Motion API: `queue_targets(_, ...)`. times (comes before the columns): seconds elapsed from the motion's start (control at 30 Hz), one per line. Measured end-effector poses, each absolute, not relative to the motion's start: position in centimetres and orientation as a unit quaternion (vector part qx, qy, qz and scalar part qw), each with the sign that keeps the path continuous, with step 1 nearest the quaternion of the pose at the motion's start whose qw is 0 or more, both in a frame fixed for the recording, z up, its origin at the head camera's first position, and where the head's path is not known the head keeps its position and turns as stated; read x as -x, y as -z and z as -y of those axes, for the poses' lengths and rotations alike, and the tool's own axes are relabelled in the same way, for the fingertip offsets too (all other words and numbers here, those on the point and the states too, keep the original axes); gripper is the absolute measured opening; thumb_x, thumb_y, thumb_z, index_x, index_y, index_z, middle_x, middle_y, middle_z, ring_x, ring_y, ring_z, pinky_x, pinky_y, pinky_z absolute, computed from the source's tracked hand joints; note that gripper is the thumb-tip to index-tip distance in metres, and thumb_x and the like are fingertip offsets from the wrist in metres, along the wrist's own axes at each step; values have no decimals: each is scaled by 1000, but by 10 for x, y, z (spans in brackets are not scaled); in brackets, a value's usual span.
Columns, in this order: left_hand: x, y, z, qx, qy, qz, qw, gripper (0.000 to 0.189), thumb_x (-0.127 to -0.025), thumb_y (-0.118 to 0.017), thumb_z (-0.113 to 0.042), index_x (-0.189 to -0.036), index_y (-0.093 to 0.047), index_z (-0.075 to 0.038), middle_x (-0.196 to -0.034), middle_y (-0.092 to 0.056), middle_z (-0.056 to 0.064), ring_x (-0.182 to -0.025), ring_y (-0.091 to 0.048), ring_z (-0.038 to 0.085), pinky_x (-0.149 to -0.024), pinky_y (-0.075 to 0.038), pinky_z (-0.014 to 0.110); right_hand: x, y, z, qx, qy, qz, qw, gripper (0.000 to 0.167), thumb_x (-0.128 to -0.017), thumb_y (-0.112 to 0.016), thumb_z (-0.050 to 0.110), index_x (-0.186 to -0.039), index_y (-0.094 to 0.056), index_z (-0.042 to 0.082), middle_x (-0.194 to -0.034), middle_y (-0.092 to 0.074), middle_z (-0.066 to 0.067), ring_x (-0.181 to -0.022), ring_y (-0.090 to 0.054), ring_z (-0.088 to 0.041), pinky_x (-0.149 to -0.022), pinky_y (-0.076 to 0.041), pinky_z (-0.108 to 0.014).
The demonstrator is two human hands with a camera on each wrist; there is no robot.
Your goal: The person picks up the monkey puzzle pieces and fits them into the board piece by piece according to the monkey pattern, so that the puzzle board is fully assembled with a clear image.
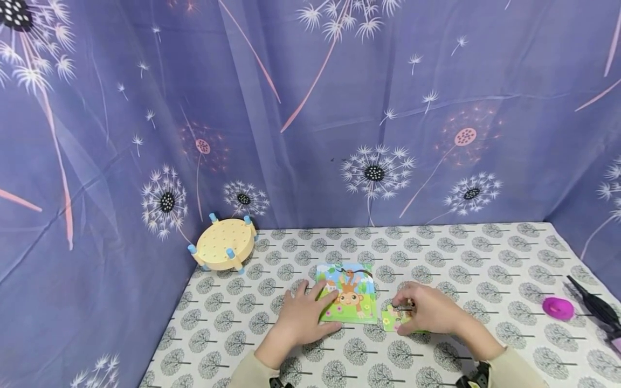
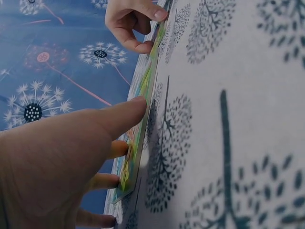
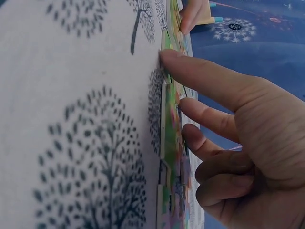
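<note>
A square jigsaw puzzle (image 1: 348, 293) with a hanging cartoon monkey lies flat on the tree-print cloth in the head view. My left hand (image 1: 305, 318) rests on its left side with fingers spread, thumb along the near edge. Just right of the puzzle, my right hand (image 1: 429, 310) holds a green jigsaw piece (image 1: 390, 319) between thumb and bent fingers, low at the cloth. More colourful pieces (image 3: 172, 191) lie by that hand in the right wrist view; in the head view it mostly hides them.
A yellow round pegboard-like stand (image 1: 225, 242) with blue-tipped legs is at the back left. On the right are a magenta oval dish (image 1: 558, 308) and a black-ended tool (image 1: 599, 307). A purple dandelion curtain (image 1: 310, 161) borders the back of the table.
</note>
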State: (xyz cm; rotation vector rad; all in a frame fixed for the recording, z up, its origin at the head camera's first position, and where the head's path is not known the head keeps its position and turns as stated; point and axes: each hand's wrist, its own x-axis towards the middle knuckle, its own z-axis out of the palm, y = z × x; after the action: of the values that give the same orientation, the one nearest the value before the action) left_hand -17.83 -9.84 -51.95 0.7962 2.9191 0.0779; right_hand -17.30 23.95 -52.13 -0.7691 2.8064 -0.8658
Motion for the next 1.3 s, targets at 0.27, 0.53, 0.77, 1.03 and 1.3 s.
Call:
queue_targets(0.27, 185, 521, 96, -296, -12, -954, 34, 73, -95, -51, -75, -155, -49, -33, -167, -34, 2, -152, -32, 30, -116, -27, 71, 167, 515, -234, 226, 283, -929, 77, 43, -59, -98, 39, -91, -72, 27, -99, -57, 10, -80, -54, -9, -72, -51, -33)
queue_targets(0.53, 191, 525, 98, -311, -23, -949, 34, 74, -95, -53, -74, -155, -50, -31, -167, -34, 4, -152, -33, 29, -117, -30, 67, 164, 515, -232, 229, 300, -923, 70, 42, -62, -97, 35, -93, -69, 28, -94, -61, 15, -81, -56, -8, -77, -52, -35)
queue_targets(0.77, 194, 526, 101, -316, -39, -947, 39, 74, -95, -54, -73, -156, -48, -33, -167, -34, 2, -151, -34, 36, -116, -32, 67, 160, 517, -232, 229, 364, -900, 74, 36, -69, -96, 26, -94, -70, 27, -87, -66, 14, -79, -60, -10, -73, -54, -28)
queue_targets(1.03, 196, 526, 104, -324, -43, -944, 40, 73, -95, -54, -72, -157, -47, -35, -167, -33, 1, -149, -35, 40, -116, -31, 67, 161, 523, -236, 228, 433, -868, 83, 20, -81, -88, 17, -92, -73, 22, -84, -69, 9, -73, -62, -11, -63, -56, -24)
queue_targets(1.3, 196, 523, 105, -329, -43, -942, 50, 73, -96, -54, -71, -159, -45, -34, -169, -30, 0, -153, -30, 31, -120, -26, 65, 166, 524, -234, 219, 486, -838, 115, 12, -90, -80, 15, -101, -75, 13, -86, -72, 0, -63, -65, -15, -53, -57, -26)
